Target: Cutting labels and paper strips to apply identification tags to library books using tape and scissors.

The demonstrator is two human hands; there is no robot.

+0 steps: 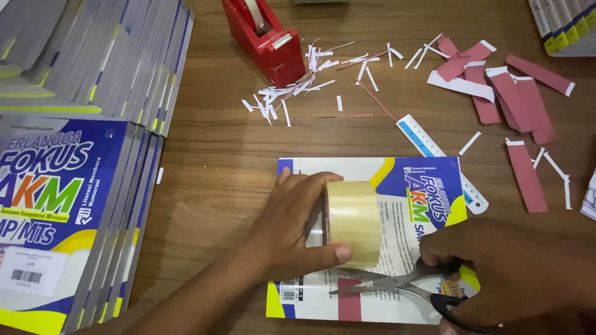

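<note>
The left hand point(292, 226) is clamped on a tape roll point(352, 222), thumb along its lower edge and fingers over the far side, and presses it onto a book point(428, 192) that lies flat on the worktop point(217, 155), a little to 5 o'clock from the middle of the view. The roll looks light but stiff, with a smooth and probably slippery outside, so the best hold is across its width, as the hand does now; the loose end of the tape will be sticky and thin, easy to wrinkle. It is a wide roll of clear, yellowish tape standing on its rim. The right hand point(515, 273) is closed on the black handles of the scissors point(397, 282), whose blades are open and point to 9 o'clock, just below the roll and above a red strip point(349, 305) on the book cover. The book is thin and bends easily. At 12 o'clock stands a red dispenser point(267, 37) among white paper scraps point(298, 90), at 2 o'clock more red strips point(515, 99) and a ruler point(434, 158), at 9 o'clock stacks of books point(74, 186).
</note>
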